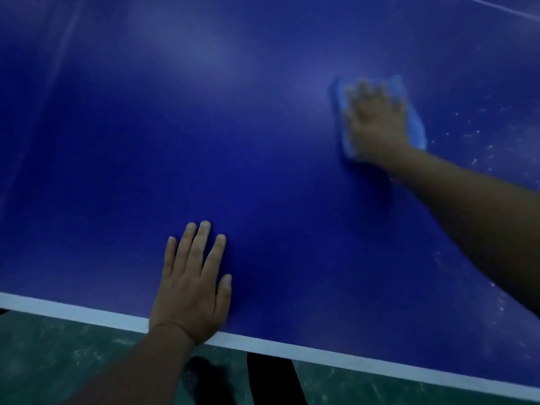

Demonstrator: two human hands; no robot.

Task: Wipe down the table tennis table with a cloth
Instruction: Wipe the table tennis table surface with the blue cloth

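The blue table tennis table (181, 147) fills most of the view, with a white line along its near edge. My right hand (375, 121) presses flat on a light blue cloth (416, 127) at the right of the table, fingers spread; hand and cloth are motion-blurred. My left hand (191, 283) rests flat on the table by the near edge, fingers straight and spread, holding nothing. White dust specks (482, 135) cover the surface to the right of the cloth.
Below the table's near edge lies a scuffed green floor (58, 352). A black table leg (271, 378) and a dark shoe (204, 378) show under the edge. A white line (502, 7) crosses the far right corner of the table.
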